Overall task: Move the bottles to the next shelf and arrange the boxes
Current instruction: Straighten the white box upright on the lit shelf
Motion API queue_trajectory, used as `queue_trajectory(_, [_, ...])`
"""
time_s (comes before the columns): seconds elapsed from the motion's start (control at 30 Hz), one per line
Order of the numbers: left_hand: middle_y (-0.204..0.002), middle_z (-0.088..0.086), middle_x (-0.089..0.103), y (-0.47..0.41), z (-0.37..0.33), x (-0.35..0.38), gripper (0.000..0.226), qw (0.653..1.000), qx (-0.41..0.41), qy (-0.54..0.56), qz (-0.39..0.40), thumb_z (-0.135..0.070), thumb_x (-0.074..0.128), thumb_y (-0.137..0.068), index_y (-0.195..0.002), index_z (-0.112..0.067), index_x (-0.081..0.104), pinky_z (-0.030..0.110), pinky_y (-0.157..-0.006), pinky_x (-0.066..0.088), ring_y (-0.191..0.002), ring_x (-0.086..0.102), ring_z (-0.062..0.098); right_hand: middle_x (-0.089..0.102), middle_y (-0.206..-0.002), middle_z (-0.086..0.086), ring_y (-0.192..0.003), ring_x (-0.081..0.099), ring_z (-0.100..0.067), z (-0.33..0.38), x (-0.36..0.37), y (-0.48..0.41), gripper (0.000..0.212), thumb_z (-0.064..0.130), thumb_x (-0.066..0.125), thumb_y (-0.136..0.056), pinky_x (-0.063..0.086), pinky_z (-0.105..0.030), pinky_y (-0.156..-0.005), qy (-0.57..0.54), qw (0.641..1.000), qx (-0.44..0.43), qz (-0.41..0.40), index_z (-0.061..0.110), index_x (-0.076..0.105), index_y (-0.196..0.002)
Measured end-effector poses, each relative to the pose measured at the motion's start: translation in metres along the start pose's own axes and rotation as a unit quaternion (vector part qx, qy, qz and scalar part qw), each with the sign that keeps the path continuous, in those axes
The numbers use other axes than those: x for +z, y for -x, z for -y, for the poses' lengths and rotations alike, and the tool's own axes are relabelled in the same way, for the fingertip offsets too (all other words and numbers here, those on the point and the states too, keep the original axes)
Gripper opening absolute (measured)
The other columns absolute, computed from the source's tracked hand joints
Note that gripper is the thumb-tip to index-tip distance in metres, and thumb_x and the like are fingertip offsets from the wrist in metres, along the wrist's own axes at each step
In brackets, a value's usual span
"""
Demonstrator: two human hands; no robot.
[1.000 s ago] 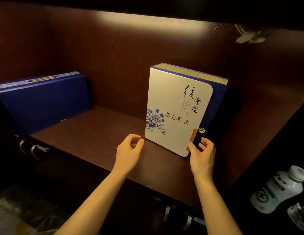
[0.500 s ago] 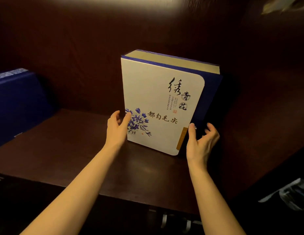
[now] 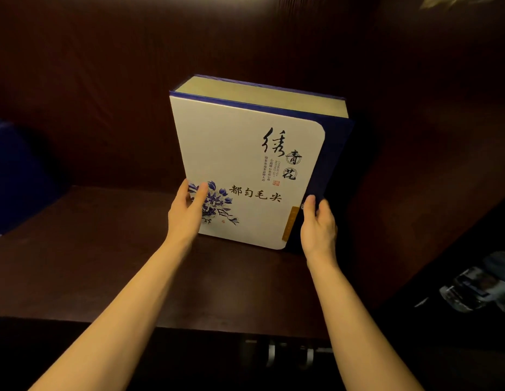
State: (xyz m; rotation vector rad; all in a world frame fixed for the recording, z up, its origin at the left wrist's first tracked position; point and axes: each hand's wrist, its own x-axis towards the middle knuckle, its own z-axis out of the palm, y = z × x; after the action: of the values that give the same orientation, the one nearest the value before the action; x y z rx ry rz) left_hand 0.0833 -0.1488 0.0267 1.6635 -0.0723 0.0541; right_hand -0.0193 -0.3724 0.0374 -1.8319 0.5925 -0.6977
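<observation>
Both hands are on the tea box now. It stands upright on the dark shelf, long axis vertical, white front face toward the camera, back near the rear wall. L hand grips the lower left edge, thumb across the blue flower print and fingers round the side. R hand grips the lower right, thumb on the front by the gold strip and fingers curled round the blue spine. So the box sits square btwn the two grips and both hold low. Most of its height is above the hands, which means it'll want to tip if it's lifted quickly. Can't tell whether the base has left the shelf yet.

Vs 1 s ago: the L hand was off the box then, loosely curled beside the lower left corner, and only the R was at the box. Half a sec ago the L reached the edge, and now it's wrapped on. The view has also swung right, so the dark blue box at far left is nearly out of frame. The bottles low on the right are just a blur.
</observation>
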Motion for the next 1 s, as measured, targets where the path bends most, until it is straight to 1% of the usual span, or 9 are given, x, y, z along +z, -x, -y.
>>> queue_trajectory(0.1, [-0.133, -0.007, 0.061, 0.009, 0.0, -0.004, 0.055, 1.0, 0.021, -0.008, -0.005, -0.069, 0.05, -0.085, -0.134, -0.043, 0.051, 0.046, -0.106, 0.045, -0.126, 0.054, 0.015, 0.065, -0.104, -0.008, -0.095, 0.061, -0.021, 0.001, -0.004, 0.007, 0.043, 0.044, 0.038, -0.106, 0.039, -0.009, -0.062, 0.016, 1.0, -0.009, -0.007, 0.007, 0.059, -0.114])
queue_trajectory(0.23, [-0.127, -0.006, 0.063, 0.022, -0.002, -0.011, 0.047, 0.999, 0.025, -0.022, -0.003, -0.065, 0.045, -0.09, -0.134, -0.048, 0.05, 0.048, -0.104, 0.045, -0.122, 0.057, 0.016, 0.067, -0.113, -0.011, -0.105, 0.063, -0.027, 0.004, -0.009, 0.016, 0.045, 0.044, 0.039, -0.106, 0.047, -0.031, -0.081, 0.005, 1.0, -0.005, -0.006, 0.007, 0.06, -0.12])
queue_trajectory(0.33, [-0.118, -0.008, 0.065, 0.036, -0.004, -0.016, 0.037, 0.999, 0.031, -0.037, -0.006, -0.059, 0.043, -0.093, -0.128, -0.051, 0.052, 0.05, -0.102, 0.046, -0.116, 0.058, 0.016, 0.067, -0.111, -0.008, -0.104, 0.063, -0.025, 0.006, -0.015, 0.024, 0.042, 0.045, 0.039, -0.106, 0.05, -0.035, -0.083, 0.004, 1.0, -0.007, 0.0, 0.011, 0.061, -0.116])
queue_trajectory(0.5, [-0.101, -0.007, 0.066, 0.061, -0.007, -0.026, 0.014, 0.997, 0.048, -0.066, -0.009, -0.054, 0.041, -0.097, -0.1, -0.057, 0.054, 0.05, -0.094, 0.049, -0.102, 0.06, 0.017, 0.067, -0.111, -0.008, -0.105, 0.063, -0.026, 0.009, -0.025, 0.041, 0.04, 0.045, 0.038, -0.106, 0.054, -0.046, -0.092, 0.014, 1.0, 0.001, -0.001, 0.012, 0.06, -0.11])
queue_trajectory(0.6, [-0.1, -0.011, 0.065, 0.074, -0.007, -0.032, 0.015, 0.996, 0.056, -0.074, -0.011, -0.053, 0.04, -0.098, -0.104, -0.056, 0.054, 0.044, -0.091, 0.048, -0.101, 0.058, 0.01, 0.067, -0.107, -0.008, -0.103, 0.063, -0.027, 0.011, -0.03, 0.052, 0.039, 0.046, 0.039, -0.105, 0.053, -0.048, -0.091, 0.024, 1.0, 0.003, -0.005, 0.013, 0.06, -0.105])
queue_trajectory(0.7, [-0.104, -0.012, 0.062, 0.085, -0.004, -0.036, 0.031, 0.995, 0.063, -0.081, -0.011, -0.051, 0.039, -0.1, -0.128, -0.048, 0.051, 0.039, -0.087, 0.046, -0.101, 0.056, 0.009, 0.067, -0.102, -0.005, -0.098, 0.063, -0.026, 0.009, -0.036, 0.06, 0.038, 0.046, 0.039, -0.105, 0.053, -0.045, -0.088, 0.02, 1.0, 0.002, -0.005, 0.015, 0.06, -0.101])
queue_trajectory(0.77, [-0.102, -0.009, 0.062, 0.093, -0.003, -0.038, 0.037, 0.994, 0.072, -0.086, -0.015, -0.05, 0.039, -0.1, -0.134, -0.041, 0.049, 0.039, -0.085, 0.044, -0.095, 0.055, 0.007, 0.067, -0.097, -0.003, -0.094, 0.063, -0.025, 0.008, -0.039, 0.065, 0.036, 0.045, 0.04, -0.105, 0.051, -0.042, -0.083, 0.021, 1.0, -0.002, -0.004, 0.017, 0.06, -0.097])
queue_trajectory(0.87, [-0.107, -0.008, 0.062, 0.102, -0.003, -0.042, 0.039, 0.993, 0.07, -0.094, -0.013, -0.051, 0.038, -0.1, -0.136, -0.039, 0.048, 0.041, -0.089, 0.044, -0.102, 0.054, 0.013, 0.062, -0.085, 0.001, -0.084, 0.06, -0.021, 0.007, -0.043, 0.071, 0.033, 0.044, 0.041, -0.105, 0.043, -0.036, -0.074, 0.021, 1.0, -0.004, -0.006, 0.024, 0.054, -0.081])
queue_trajectory(1.0, [-0.105, -0.004, 0.061, 0.111, -0.002, -0.046, 0.039, 0.993, 0.067, -0.098, -0.01, -0.053, 0.037, -0.099, -0.131, -0.035, 0.05, 0.044, -0.091, 0.044, -0.103, 0.054, 0.02, 0.062, -0.084, 0.002, -0.08, 0.058, -0.014, 0.007, -0.047, 0.077, 0.033, 0.044, 0.041, -0.104, 0.04, -0.033, -0.073, 0.023, 1.0, -0.005, -0.008, 0.025, 0.053, -0.08])
